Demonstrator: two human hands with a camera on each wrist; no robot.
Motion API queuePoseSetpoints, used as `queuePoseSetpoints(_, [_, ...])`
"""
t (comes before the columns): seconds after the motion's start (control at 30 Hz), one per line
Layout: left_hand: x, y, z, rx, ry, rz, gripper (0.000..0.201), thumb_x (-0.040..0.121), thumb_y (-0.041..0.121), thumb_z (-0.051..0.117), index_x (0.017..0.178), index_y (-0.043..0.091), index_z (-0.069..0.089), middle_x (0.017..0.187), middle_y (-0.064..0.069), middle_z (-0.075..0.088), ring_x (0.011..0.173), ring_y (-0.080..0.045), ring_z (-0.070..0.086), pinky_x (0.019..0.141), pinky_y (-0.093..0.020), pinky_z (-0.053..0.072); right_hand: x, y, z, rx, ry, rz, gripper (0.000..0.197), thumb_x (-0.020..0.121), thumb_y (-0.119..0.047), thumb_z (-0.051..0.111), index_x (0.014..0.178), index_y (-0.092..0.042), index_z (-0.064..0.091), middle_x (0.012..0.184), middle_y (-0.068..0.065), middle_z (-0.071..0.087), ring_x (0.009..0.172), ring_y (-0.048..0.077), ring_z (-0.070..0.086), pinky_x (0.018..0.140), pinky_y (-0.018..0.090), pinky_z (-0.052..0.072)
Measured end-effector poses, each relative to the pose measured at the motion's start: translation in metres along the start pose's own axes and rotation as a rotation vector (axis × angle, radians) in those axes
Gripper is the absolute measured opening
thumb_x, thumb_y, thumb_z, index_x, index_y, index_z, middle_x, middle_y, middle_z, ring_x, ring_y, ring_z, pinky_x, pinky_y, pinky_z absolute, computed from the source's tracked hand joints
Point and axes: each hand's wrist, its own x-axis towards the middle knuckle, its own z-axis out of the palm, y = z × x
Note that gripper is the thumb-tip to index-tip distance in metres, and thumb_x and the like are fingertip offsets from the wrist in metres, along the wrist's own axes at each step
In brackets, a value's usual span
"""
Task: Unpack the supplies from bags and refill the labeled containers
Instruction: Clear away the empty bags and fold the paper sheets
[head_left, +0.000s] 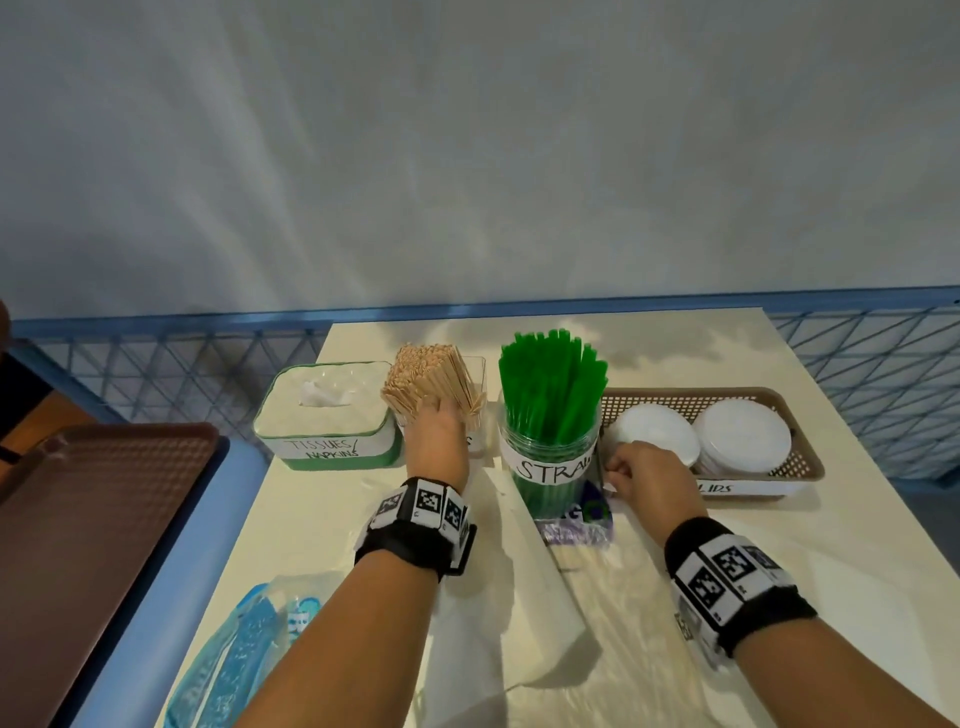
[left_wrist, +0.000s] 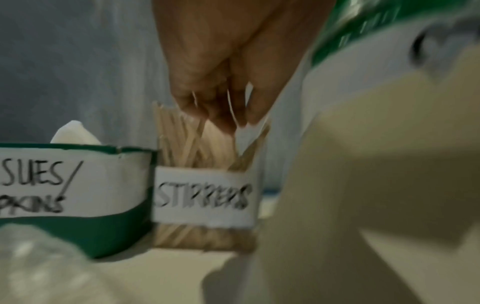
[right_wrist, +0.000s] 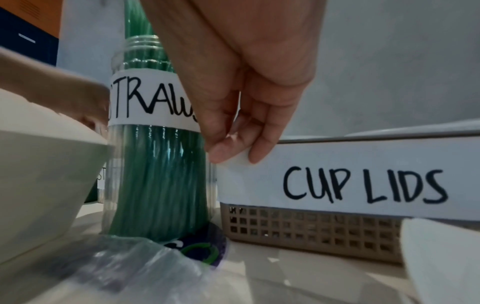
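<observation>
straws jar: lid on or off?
Off. The straws jar has no lid: green straws stick up past its open threaded neck, seen in head and right wrist views.

"TISSUES/NAPKINS" on green box (head_left: 332, 447); "STIRRERS" on stirrer holder (left_wrist: 205, 197); "STRAWS" on jar (right_wrist: 155, 98); "CUP LIDS" on basket (right_wrist: 311, 226)

Along the far side of the table (head_left: 810, 571) stand, left to right, the tissue box (head_left: 327, 415), the stirrer holder (head_left: 470, 410), the straw jar (head_left: 550, 457) and the lid basket (head_left: 800, 457); a bag (head_left: 576, 525) lies before the jar, another bag (head_left: 244, 654) at the near left
</observation>
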Motion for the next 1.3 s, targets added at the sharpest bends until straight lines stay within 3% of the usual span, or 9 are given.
queuePoseSetpoints(0.1, [-0.027,0.040,-0.021,-0.271,0.323,0.103,0.026,0.093,0.026,0.041,0.104,0.004,0.052,0.100,-0.001,0.050,0.090,-0.012,0.045,0.083,-0.025,0.040,0.004,-0.001,-0.002,-0.010,0.001,0.001,0.018,0.089,-0.015,0.058,0.101,-0.009,0.068,0.105,0.010,0.066,0.093,0.026,0.062,0.072,0.026,0.040])
queuePoseSetpoints(0.17, [-0.050,0.065,-0.027,-0.311,0.328,0.240,0.036,0.088,0.042,0.043,0.099,0.010,0.052,0.098,0.003,0.047,0.092,-0.008,0.042,0.083,-0.019,0.034,0.007,0.000,-0.002,-0.020,-0.007,-0.005,0.020,0.089,-0.013,0.057,0.105,-0.011,0.068,0.106,0.009,0.067,0.095,0.025,0.063,0.076,0.026,0.042])
queuePoseSetpoints(0.23, [-0.064,0.073,-0.018,-0.182,0.241,0.389,0.043,0.082,0.052,0.052,0.102,0.015,0.053,0.106,-0.003,0.052,0.097,-0.013,0.046,0.085,-0.021,0.039,0.009,-0.001,-0.004,-0.022,-0.011,-0.006,0.023,0.088,-0.010,0.056,0.107,-0.013,0.068,0.106,0.008,0.069,0.097,0.025,0.063,0.080,0.026,0.044])
queuePoseSetpoints(0.37, [-0.056,0.067,-0.004,-0.090,0.136,0.371,0.035,0.070,0.025,0.078,0.095,0.010,0.058,0.108,-0.011,0.055,0.097,-0.028,0.054,0.080,-0.036,0.053,0.013,-0.001,-0.006,-0.017,-0.035,-0.005,0.027,0.088,-0.007,0.056,0.112,-0.013,0.066,0.109,0.009,0.067,0.100,0.025,0.062,0.078,0.023,0.041])
queuePoseSetpoints(0.47, [-0.043,0.068,-0.006,-0.142,0.103,0.314,0.026,0.074,0.013,0.075,0.093,0.006,0.060,0.110,-0.011,0.057,0.104,-0.028,0.052,0.088,-0.038,0.050,0.016,-0.003,-0.009,0.012,-0.047,0.003,0.018,0.089,-0.011,0.056,0.103,-0.007,0.067,0.103,0.011,0.066,0.092,0.026,0.060,0.070,0.021,0.033])
queuePoseSetpoints(0.6, [-0.024,0.071,-0.008,-0.119,0.068,0.278,0.024,0.080,0.014,0.069,0.100,0.006,0.060,0.119,-0.009,0.055,0.112,-0.024,0.047,0.094,-0.029,0.039,0.026,-0.002,-0.010,0.028,-0.035,0.013,0.013,0.090,-0.013,0.056,0.096,-0.006,0.066,0.098,0.010,0.066,0.079,0.018,0.053,0.069,0.022,0.034])
queuePoseSetpoints(0.73, [-0.010,0.073,-0.009,-0.117,0.066,0.260,0.024,0.081,0.014,0.068,0.102,0.005,0.059,0.119,-0.008,0.053,0.111,-0.021,0.045,0.091,-0.024,0.036,0.038,-0.002,-0.009,0.035,-0.038,0.009,0.013,0.089,-0.010,0.057,0.096,-0.006,0.067,0.099,0.011,0.067,0.090,0.024,0.061,0.072,0.023,0.037])
queuePoseSetpoints(1.1, [0.002,0.074,-0.010,-0.137,0.053,0.233,0.022,0.080,0.009,0.069,0.101,0.005,0.060,0.118,-0.008,0.054,0.112,-0.022,0.046,0.093,-0.025,0.037,0.067,0.000,-0.011,0.013,-0.001,0.007,0.016,0.090,-0.014,0.057,0.099,-0.005,0.066,0.101,0.014,0.066,0.094,0.028,0.060,0.078,0.028,0.042])
queuePoseSetpoints(1.3, [0.003,0.074,-0.010,-0.140,0.050,0.229,0.021,0.081,0.011,0.069,0.100,0.006,0.060,0.116,-0.007,0.054,0.111,-0.020,0.046,0.089,-0.020,0.033,0.070,0.001,-0.008,0.010,0.020,-0.010,0.017,0.090,-0.012,0.055,0.102,-0.006,0.064,0.102,0.012,0.066,0.096,0.028,0.059,0.076,0.027,0.039])
